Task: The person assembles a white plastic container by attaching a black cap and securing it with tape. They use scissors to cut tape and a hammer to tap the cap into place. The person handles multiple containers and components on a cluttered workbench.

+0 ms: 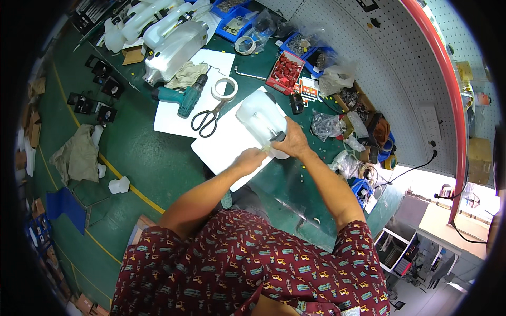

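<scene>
Now, watching from afar, I have the right hand (295, 141) gripping the cloudy plastic bottle (257, 111) over white paper (219, 149); the left hand (251, 159) curls at its near end, though I can't tell whether it grips anything. I'd brace the bottle firmly; I'd work the left gently.

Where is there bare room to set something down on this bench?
The white sheet is bare between the scissors, the left hand and the translucent container; some green benchtop shows between the sheet and the right forearm. It's crowded around the blue bins and plastic bags.
</scene>
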